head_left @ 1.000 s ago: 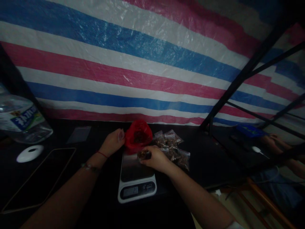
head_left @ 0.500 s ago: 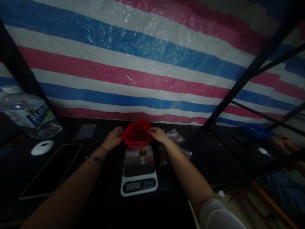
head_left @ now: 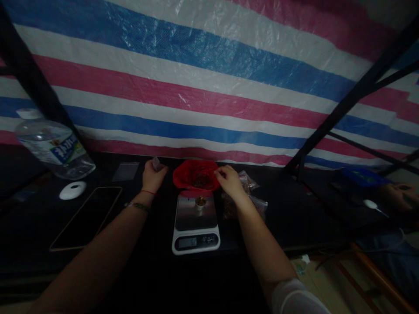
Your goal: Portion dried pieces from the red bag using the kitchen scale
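A red plastic bag holding dark brown bits lies open behind a small kitchen scale. A little metal cup stands on the scale's platform. My right hand rests at the bag's right rim, fingers pinched together; what they grip is too small to make out. My left hand sits left of the bag, closed round a small clear plastic bag. Several filled clear bags lie right of the scale, partly behind my right wrist.
A dark phone lies at the left on the black table, beside a white round lid and a big water bottle. A flat clear bag lies further back. A striped tarp hangs behind. Black frame bars stand at the right.
My right hand left the cup on the scale and went up to the red bag's right rim. My left hand moved away from the bag's left edge. The bag has opened wider.
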`<state>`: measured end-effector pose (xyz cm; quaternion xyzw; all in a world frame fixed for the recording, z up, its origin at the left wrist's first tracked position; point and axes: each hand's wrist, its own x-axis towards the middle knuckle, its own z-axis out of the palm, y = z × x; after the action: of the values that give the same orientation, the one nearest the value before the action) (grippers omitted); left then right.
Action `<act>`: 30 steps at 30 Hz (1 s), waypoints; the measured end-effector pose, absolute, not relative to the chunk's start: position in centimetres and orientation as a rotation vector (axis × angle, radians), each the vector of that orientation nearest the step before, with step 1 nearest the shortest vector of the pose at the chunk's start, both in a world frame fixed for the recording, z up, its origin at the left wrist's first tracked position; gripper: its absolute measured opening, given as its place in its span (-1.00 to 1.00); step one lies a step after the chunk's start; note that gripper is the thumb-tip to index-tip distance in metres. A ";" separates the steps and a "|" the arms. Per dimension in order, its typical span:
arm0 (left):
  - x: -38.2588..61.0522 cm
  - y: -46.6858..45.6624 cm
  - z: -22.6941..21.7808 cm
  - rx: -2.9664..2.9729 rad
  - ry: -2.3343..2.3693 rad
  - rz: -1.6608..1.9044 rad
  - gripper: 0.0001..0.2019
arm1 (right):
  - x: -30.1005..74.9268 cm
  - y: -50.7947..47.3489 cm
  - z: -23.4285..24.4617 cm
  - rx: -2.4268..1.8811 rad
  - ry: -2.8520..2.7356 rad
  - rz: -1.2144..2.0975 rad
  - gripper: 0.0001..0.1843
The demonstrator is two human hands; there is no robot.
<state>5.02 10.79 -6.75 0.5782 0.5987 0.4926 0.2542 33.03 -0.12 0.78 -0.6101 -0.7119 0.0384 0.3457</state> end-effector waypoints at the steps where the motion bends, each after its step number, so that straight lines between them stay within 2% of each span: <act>1: 5.0 10.8 -6.7 1.508 1.658 1.394 -0.57 | 32.1 -0.9 1.4 -1.527 -1.936 0.140 -0.76; 7: 5.2 10.3 -6.3 1.430 1.691 1.447 -0.59 | 26.0 -7.0 3.7 -1.254 -2.480 0.242 -0.75; 17: 5.8 9.6 -5.4 1.545 1.698 1.388 -0.65 | 23.1 -3.5 3.6 -1.861 -2.597 0.051 -0.74; 23: 6.2 9.3 -5.7 1.586 1.551 1.457 -0.46 | 22.0 -1.6 4.4 -2.092 -2.616 0.022 -0.50; 30: 6.5 9.2 -5.8 1.635 1.415 1.533 -0.45 | 21.5 -0.3 3.2 -2.158 -2.618 0.035 -0.47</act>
<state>6.53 9.21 -5.83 0.5985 0.5177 0.5609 0.2432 21.50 -0.32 3.24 -0.6309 -0.7656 0.0102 -0.1255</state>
